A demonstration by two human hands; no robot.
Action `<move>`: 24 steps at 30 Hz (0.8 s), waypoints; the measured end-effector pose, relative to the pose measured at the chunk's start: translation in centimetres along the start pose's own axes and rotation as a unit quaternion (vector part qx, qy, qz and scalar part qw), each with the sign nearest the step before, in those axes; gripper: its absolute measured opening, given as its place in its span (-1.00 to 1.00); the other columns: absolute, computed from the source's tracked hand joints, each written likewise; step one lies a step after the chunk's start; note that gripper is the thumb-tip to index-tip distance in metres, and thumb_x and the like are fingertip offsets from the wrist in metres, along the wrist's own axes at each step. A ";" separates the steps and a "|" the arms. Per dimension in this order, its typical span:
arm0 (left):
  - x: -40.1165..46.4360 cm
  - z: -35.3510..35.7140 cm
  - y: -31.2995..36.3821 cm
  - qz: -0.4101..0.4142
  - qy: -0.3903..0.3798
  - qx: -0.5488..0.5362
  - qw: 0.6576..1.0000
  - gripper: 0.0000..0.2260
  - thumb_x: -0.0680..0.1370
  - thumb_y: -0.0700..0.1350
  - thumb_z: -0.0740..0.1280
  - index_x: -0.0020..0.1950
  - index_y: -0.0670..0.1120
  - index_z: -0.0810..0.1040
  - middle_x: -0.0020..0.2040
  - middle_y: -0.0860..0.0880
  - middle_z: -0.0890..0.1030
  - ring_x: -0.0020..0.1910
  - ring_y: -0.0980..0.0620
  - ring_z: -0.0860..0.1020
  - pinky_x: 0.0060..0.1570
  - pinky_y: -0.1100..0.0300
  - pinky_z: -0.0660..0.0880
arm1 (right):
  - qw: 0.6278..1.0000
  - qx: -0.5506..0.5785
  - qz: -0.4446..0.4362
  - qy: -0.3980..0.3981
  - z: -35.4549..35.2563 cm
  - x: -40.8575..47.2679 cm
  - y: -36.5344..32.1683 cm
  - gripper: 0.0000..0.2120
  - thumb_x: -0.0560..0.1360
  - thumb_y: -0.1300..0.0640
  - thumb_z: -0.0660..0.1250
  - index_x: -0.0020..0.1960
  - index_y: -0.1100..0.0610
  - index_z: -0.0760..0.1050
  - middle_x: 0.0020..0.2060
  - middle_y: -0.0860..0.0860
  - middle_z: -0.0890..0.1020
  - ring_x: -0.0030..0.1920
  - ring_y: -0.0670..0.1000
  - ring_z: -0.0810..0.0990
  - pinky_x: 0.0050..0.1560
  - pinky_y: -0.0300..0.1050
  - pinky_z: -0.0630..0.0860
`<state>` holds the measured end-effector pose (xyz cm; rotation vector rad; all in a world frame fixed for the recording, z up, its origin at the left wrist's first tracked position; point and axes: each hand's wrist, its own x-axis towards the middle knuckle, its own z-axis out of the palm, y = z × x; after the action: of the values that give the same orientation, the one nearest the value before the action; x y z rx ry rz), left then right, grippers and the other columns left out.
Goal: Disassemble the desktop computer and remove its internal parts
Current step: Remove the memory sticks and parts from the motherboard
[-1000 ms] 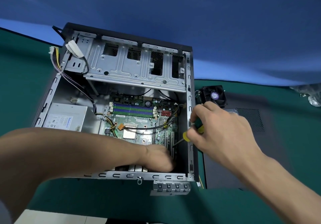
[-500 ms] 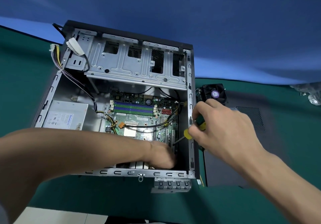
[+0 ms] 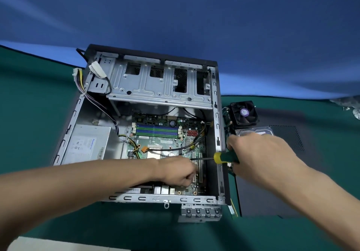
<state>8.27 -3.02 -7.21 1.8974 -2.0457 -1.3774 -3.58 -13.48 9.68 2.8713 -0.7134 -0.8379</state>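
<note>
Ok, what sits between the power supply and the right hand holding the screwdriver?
In the head view, the motherboard fills that stretch between the power supply and right hand, then the case's metal side rail. The screwdriver crosses that rail.

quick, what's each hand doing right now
Left hand: fingers curled down on the motherboard; what it holds, if anything, is hidden.
Right hand: grips the screwdriver.

place: repair bench or staged workstation | under my hands: green mat point(image 3: 29, 114) | beyond them: blue backdrop point(image 3: 175, 16) | right of my grip: loose fan point(image 3: 244, 114)
</note>
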 end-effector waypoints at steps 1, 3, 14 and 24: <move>-0.4 -0.2 -0.1 -0.010 0.015 -0.025 1.000 -0.92 0.54 -0.18 0.29 -0.07 -0.19 0.48 -0.21 -0.09 0.54 -0.23 -0.02 0.50 -0.23 0.18 0.47 | 0.999 -0.021 0.003 -0.024 0.2 0.1 -0.1 -0.90 0.48 0.13 0.22 -0.08 0.04 0.28 -0.03 -0.01 0.56 -0.04 0.11 0.58 -0.37 -0.14 0.20; -1.3 -0.7 -0.4 -0.037 0.045 -0.078 0.995 -0.95 0.53 -0.18 0.29 -0.11 -0.15 0.48 -0.22 -0.07 0.56 -0.25 0.02 0.52 -0.22 0.18 0.50 | 0.998 -0.035 0.009 -0.054 0.9 0.5 -0.2 -0.91 0.49 0.14 0.21 -0.05 0.06 0.30 -0.01 0.00 0.57 -0.02 0.10 0.58 -0.39 -0.16 0.18; -4.6 -5.4 2.4 -0.024 0.256 -0.322 0.911 -0.92 0.54 -0.16 0.34 -0.12 -0.13 0.48 -0.32 -0.07 0.64 -0.39 0.01 0.62 -0.36 0.17 0.54 | 0.784 0.612 0.100 0.029 3.9 2.7 1.5 -0.69 0.46 -0.05 0.40 -0.32 0.14 0.48 -0.51 0.01 0.56 -0.58 -0.04 0.42 -0.53 -0.25 0.30; -2.9 -10.6 8.2 0.032 0.306 -0.272 0.912 -0.94 0.55 -0.18 0.33 -0.12 -0.07 0.49 -0.30 -0.06 0.64 -0.40 -0.03 0.63 -0.29 -0.06 0.60 | 0.592 0.805 0.020 0.035 3.3 2.4 4.1 -0.83 0.46 0.12 0.40 -0.24 0.20 0.60 -0.41 0.07 0.64 -0.60 -0.05 0.42 -0.55 -0.24 0.39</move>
<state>8.51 -7.72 5.66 1.6902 -1.2511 -1.0027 -5.21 -18.03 6.49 3.9815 -2.5457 0.4013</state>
